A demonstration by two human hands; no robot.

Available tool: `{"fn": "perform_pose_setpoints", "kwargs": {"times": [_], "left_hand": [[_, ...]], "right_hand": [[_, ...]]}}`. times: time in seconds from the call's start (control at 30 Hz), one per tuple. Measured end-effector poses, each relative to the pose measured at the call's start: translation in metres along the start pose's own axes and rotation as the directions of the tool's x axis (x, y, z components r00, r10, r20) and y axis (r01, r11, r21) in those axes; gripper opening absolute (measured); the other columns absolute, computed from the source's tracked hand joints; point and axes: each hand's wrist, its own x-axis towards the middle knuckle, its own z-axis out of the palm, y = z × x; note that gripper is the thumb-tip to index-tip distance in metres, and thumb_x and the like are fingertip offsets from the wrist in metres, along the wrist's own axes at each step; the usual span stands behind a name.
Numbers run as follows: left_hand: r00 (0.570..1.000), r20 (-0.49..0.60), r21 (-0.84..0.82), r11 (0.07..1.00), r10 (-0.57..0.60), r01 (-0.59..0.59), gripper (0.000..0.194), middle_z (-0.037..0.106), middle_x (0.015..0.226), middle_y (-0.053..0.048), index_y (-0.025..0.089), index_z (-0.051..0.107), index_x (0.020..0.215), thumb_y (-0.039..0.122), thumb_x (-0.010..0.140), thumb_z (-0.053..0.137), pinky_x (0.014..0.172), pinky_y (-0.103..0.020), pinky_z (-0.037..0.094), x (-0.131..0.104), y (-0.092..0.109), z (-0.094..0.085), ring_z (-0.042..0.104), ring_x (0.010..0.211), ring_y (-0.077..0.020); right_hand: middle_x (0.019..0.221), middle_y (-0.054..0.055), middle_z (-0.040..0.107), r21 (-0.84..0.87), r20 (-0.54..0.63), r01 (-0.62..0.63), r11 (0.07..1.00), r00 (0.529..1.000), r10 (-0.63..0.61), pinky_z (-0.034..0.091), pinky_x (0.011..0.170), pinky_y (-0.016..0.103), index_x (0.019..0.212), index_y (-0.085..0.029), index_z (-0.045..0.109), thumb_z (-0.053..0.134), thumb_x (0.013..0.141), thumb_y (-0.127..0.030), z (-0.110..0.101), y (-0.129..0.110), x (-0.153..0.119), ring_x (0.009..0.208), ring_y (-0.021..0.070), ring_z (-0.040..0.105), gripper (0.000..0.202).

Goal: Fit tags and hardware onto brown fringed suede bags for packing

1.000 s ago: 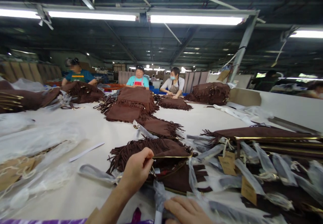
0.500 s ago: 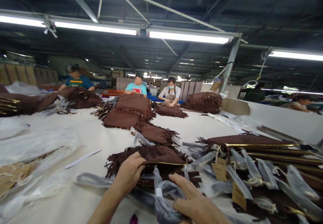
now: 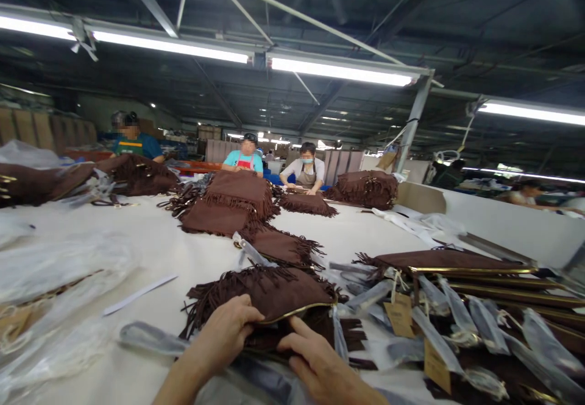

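Note:
A dark brown fringed bag (image 3: 283, 289) with a gold zip along its near edge lies in front of me. My left hand (image 3: 223, 335) grips that edge at the left, thumb and fingers closed on it. My right hand (image 3: 315, 356) is at the bag's opening with its fingers apart, the index fingertip touching the zip edge. A strap in clear plastic (image 3: 339, 332) hangs from the zip's right end. Another plastic-wrapped strap (image 3: 153, 337) lies left of my left forearm. Brown fringe and material below the opening are partly hidden by my hands.
Brown bags with gold zips (image 3: 470, 265), tags (image 3: 400, 315) and plastic-wrapped straps are piled at the right. More fringed bags (image 3: 237, 195) are stacked ahead. Clear plastic (image 3: 68, 271) and a white strip (image 3: 139, 294) lie left. Several people work across the table (image 3: 365, 231).
My right hand has moved from a plastic-wrapped strap bundle up to the bag's opening. The bundle is out of sight now. My left hand still holds the zip edge, slightly lower.

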Motion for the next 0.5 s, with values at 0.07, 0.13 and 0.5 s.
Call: {"fn": "perform_pose_setpoints", "kwargs": {"times": [0.07,0.13,0.5], "left_hand": [[0.999,0.044,0.029,1.000,-0.008,0.007,0.032,0.059,0.084,-0.002,0.023,0.070,0.080,0.006,0.078,0.043,0.075,-0.025,0.041,-0.001,-0.003,0.001,0.058,0.086,-0.0166],[0.998,0.062,0.043,0.999,-0.005,0.002,0.031,0.060,0.084,-0.002,0.023,0.069,0.079,0.006,0.077,0.044,0.075,-0.025,0.041,-0.001,-0.004,0.002,0.059,0.086,-0.0169],[0.983,-0.175,0.209,0.973,-0.057,0.094,0.013,0.059,0.101,-0.007,0.019,0.058,0.091,0.027,0.081,0.061,0.082,-0.036,0.041,0.008,0.033,0.017,0.053,0.096,-0.0251]], "right_hand": [[0.112,0.007,0.066,0.085,-0.041,0.023,0.996,0.999,-0.020,0.047,0.092,0.027,0.097,-0.021,0.067,0.045,0.088,-0.013,-0.018,0.008,-0.006,0.105,0.0188,0.061,0.025],[0.094,0.007,0.070,0.037,-0.138,-0.032,0.999,0.990,0.037,0.051,0.083,0.028,0.093,-0.019,0.066,0.038,0.093,-0.017,-0.038,0.027,-0.008,0.090,0.0187,0.065,0.028],[0.092,0.009,0.069,-0.488,-0.068,-0.158,0.858,0.987,0.142,0.046,0.084,0.036,0.100,-0.017,0.061,0.044,0.081,-0.005,-0.057,0.092,-0.007,0.090,0.0236,0.063,0.029]]}}
